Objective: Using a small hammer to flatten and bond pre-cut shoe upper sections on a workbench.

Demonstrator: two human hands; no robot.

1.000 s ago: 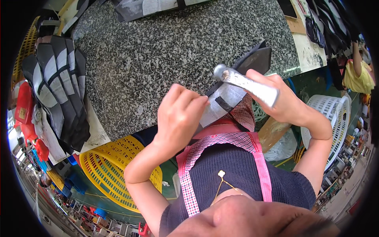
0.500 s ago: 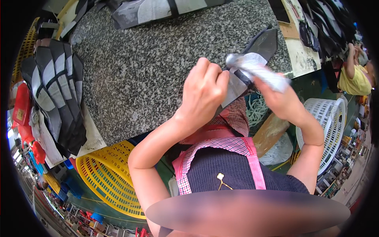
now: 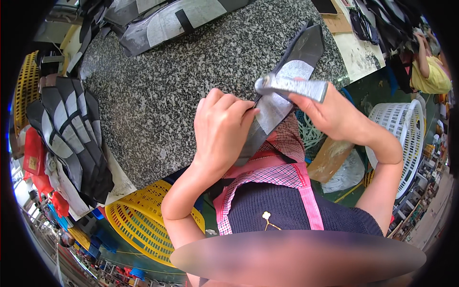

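A long dark shoe-upper-like piece [image 3: 307,49] with pale grey patches lies slantwise on the speckled stone slab [image 3: 158,91], its near end hanging over the front edge. My left hand [image 3: 219,128] pinches the left edge of this piece between thumb and fingers. In my right hand [image 3: 332,114] is a silver-grey hammer [image 3: 302,88], its rounded head over the piece's left edge, just beyond my left fingertips. Whether the head touches the piece, I cannot tell. My right fingers are partly hidden behind the hammer.
More dark-and-grey pieces [image 3: 172,25] lie at the slab's far edge, and a fanned stack [image 3: 71,126] sits at the left. A yellow basket [image 3: 138,229] stands below left, a white basket [image 3: 400,143] at the right. A person in yellow [image 3: 432,76] is at far right.
My left hand has slid toward the near end along the piece's edge. The hammer has shifted left, its head now at that edge. The whole view has turned slightly.
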